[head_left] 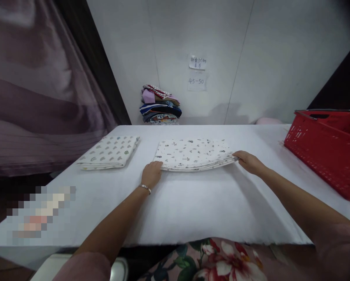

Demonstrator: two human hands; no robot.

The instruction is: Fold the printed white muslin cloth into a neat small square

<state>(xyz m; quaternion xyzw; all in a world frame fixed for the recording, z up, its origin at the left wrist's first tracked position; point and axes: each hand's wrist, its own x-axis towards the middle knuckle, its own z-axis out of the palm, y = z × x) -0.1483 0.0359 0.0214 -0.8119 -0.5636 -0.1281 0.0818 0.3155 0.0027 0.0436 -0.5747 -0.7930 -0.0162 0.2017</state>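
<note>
A folded white cloth with small dark prints [194, 153] lies flat in the middle of the white table [186, 203]. My left hand [151, 174] grips its near left corner, fingers curled round the edge. At the near right corner my right hand [249, 161] pinches the cloth's layered edge. A thin bracelet sits on my left wrist.
A second folded cloth with grey and green prints [110, 152] lies to the left. A red plastic basket [328, 150] stands at the right edge. A pile of folded coloured fabrics [160, 105] rests against the back wall under two paper notes. A purple curtain hangs on the left.
</note>
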